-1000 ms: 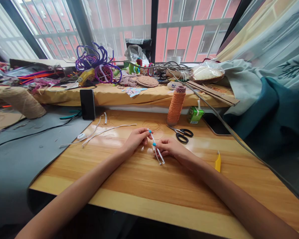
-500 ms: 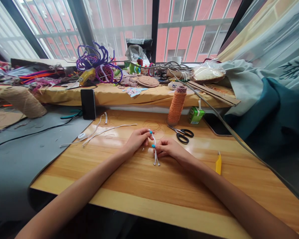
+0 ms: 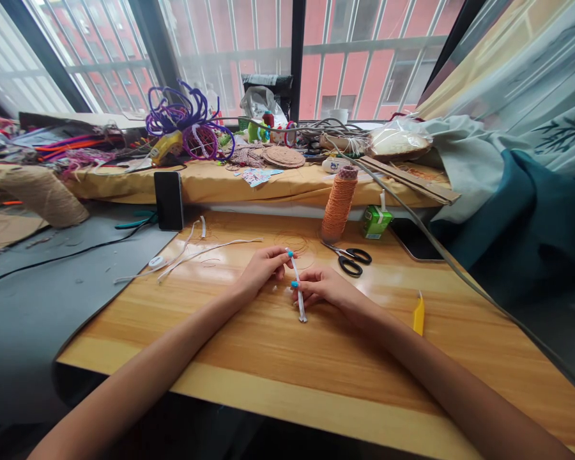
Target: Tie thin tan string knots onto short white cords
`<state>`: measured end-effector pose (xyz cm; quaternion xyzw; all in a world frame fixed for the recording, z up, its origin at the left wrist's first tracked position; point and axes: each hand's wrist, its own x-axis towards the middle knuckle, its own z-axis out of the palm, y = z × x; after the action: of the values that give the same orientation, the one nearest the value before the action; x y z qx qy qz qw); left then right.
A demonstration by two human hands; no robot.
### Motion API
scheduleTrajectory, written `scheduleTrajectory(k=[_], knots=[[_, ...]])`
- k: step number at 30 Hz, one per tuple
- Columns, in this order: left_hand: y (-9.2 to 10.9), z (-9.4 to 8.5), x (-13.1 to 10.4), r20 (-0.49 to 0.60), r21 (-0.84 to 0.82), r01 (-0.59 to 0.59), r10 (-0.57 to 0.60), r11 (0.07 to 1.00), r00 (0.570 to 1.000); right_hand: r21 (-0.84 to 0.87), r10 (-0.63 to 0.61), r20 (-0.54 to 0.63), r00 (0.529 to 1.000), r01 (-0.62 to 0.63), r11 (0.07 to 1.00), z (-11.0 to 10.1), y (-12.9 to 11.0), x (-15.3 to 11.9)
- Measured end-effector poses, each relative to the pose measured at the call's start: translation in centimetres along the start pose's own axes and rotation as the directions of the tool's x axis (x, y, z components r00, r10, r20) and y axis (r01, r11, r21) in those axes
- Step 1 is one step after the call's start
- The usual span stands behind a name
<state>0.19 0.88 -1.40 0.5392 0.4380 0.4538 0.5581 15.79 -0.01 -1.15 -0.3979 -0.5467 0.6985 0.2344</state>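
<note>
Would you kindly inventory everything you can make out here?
Table: one, light brown, centre
Strip: seemingly one, white, above table
Cord pieces: several, white, table left
Scissors: one, black-handled, back right
Slim tool: one, yellow, table right
Thread cone: one, orange, table back
Carton: one, green, table back
Devices: two, black, left and right
Twine cone: one, tan, far left
Mat: one, grey, left
Clutter: uncountable, mixed, behind table
Curtain: count unclear, pale, right
Left hand: one, blue-nailed, on strip
Right hand: one, blue-nailed, on strip

Bright daylight comes through the windows (image 3: 249, 38) beyond the fingers (image 3: 278, 253), glaring on the tabletop (image 3: 230, 358) to their left; far to their right, the curtain (image 3: 517, 70) looks smeared.
</note>
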Motion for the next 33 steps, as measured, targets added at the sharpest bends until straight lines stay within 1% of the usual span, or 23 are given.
scheduleTrajectory(k=[3, 5, 9, 11, 14, 16, 18, 21, 24, 26, 27, 28, 29, 30, 31, 32, 33], knots=[[-0.3, -0.2, 0.2, -0.028, -0.026, -0.008, 0.007, 1.0, 1.0, -0.024, 0.001, 0.011, 1.0, -0.001, 1.0, 0.0, 0.0, -0.1], [-0.4, -0.4, 0.2, -0.04, -0.062, 0.016, -0.018, 0.998, 0.999, -0.039, 0.002, 0.03, 1.0, 0.0, 0.999, -0.1, 0.0, -0.2], [-0.5, -0.4, 0.2, -0.02, -0.142, 0.093, -0.097, 0.985, 0.995, -0.061, 0.0, 0.124, 0.992, 0.007, 0.998, -0.4, -0.3, -0.3], [-0.4, -0.3, 0.2, -0.004, -0.16, 0.118, -0.12, 0.98, 0.993, -0.086, 0.022, 0.178, 0.984, -0.007, 0.996, -0.5, -0.5, -0.4], [-0.3, -0.1, 0.1, 0.053, -0.123, 0.126, -0.121, 0.984, 0.991, -0.122, 0.064, 0.241, 0.968, -0.035, 0.992, -0.7, -0.8, -0.6], [-0.3, 0.0, 0.1, 0.084, -0.063, 0.1, -0.094, 0.993, 0.992, -0.115, 0.048, 0.258, 0.965, -0.018, 0.993, -0.8, -0.8, -0.7], [-0.2, 0.0, 0.0, 0.096, -0.013, 0.06, -0.059, 0.998, 0.994, -0.072, 0.006, 0.245, 0.97, 0.012, 0.997, -0.9, -0.7, -0.6], [-0.2, 0.1, -0.1, 0.1, 0.027, 0.015, -0.018, 1.0, 0.995, 0.015, -0.039, 0.175, 0.984, 0.037, 0.999, -1.0, -0.2, -0.2], [-0.1, 0.3, -0.1, 0.097, 0.072, -0.016, 0.009, 0.997, 0.995, 0.047, -0.033, 0.102, 0.994, 0.028, 0.998, -1.0, 0.0, 0.1], [-0.1, 0.3, -0.1, 0.094, 0.145, -0.037, 0.024, 0.989, 0.995, 0.06, -0.021, 0.07, 0.997, 0.017, 0.998, -1.0, 0.1, 0.1], [-0.1, 0.3, -0.1, 0.077, 0.201, -0.064, 0.049, 0.977, 0.996, 0.075, -0.021, 0.053, 0.998, 0.017, 0.997, -0.9, 0.1, 0.1], [0.0, 0.2, -0.2, 0.049, 0.273, -0.109, 0.1, 0.956, 0.994, 0.096, -0.023, 0.036, 0.999, 0.019, 0.995, -0.9, 0.1, 0.1], [0.0, 0.1, -0.3, 0.023, 0.36, -0.176, 0.18, 0.916, 0.983, 0.124, -0.03, 0.015, 0.999, 0.028, 0.992, -0.9, 0.1, 0.1], [0.1, -0.1, -0.4, 0.015, 0.459, -0.257, 0.282, 0.85, 0.959, 0.158, -0.041, -0.01, 0.999, 0.042, 0.987, -0.9, 0.1, 0.1], [0.2, -0.3, -0.5, 0.045, 0.559, -0.341, 0.383, 0.756, 0.923, 0.193, -0.056, -0.04, 0.998, 0.062, 0.979, -0.9, 0.1, 0.1], [0.3, -0.5, -0.7, 0.117, 0.645, -0.418, 0.458, 0.64, 0.881, 0.229, -0.071, -0.071, 0.995, 0.086, 0.97, -0.8, 0.1, 0.1], [0.4, -0.8, -0.9, 0.213, 0.708, -0.482, 0.495, 0.517, 0.843, 0.262, -0.086, -0.103, 0.991, 0.111, 0.959, -0.8, 0.1, 0.1]])
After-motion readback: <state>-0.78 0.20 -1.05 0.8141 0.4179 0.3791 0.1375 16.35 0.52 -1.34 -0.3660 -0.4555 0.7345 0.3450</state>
